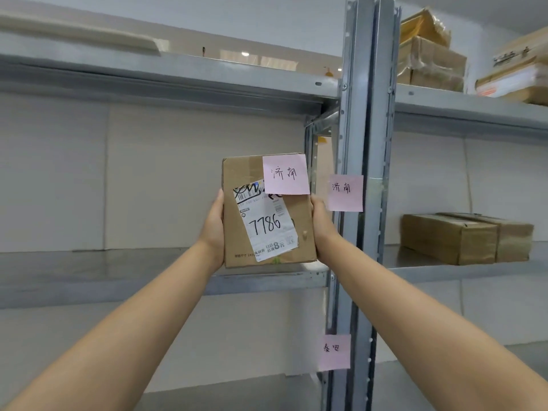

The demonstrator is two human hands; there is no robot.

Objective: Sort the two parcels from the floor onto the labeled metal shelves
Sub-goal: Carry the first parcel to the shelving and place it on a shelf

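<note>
Nearest us, two forearms (133,336) reach up. The left hand (213,232) and right hand (321,223) grip the parcel (299,229) by its sides, upright before the middle shelf (118,280). We read "7786" on its label (267,225) — its pink note (285,174) says 济南, like the post's note (345,192).

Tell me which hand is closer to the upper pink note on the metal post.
Right. The right hand holds the parcel just left of the upper pink note; the left hand holds its opposite edge, farther away.
</note>
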